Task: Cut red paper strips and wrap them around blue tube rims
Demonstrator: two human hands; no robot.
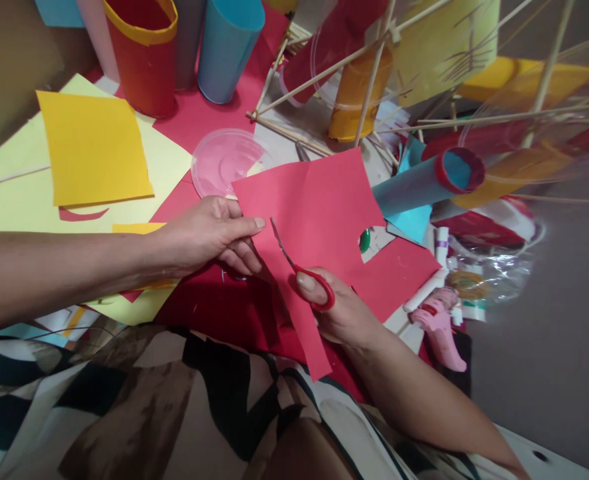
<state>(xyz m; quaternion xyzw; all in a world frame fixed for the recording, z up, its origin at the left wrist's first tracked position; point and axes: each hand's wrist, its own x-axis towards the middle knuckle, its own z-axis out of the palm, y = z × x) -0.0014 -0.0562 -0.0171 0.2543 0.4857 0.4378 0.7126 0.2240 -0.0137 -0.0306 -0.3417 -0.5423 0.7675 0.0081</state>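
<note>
My left hand (224, 237) pinches the left edge of a red sheet of paper (319, 193), thumb on top and fingers underneath. In my right hand (339, 303) is a pair of scissors (324, 290) with red handles. Their blades lie in a cut along the sheet, pointing up and left toward my left thumb. A narrow strip (307, 333), partly cut from the sheet, hangs down toward my lap. The sheet's right edge has a rounded notch. Another piece of red paper (399, 273) lies beneath it to the right.
Yellow paper (97, 150) lies on pale sheets at left. A red paper cup (147, 73) and blue cup (229, 50) stand behind. A stick frame (319, 77) rises at back right, near a blue paper tube (419, 183). A pink glue gun (441, 330) rests at right.
</note>
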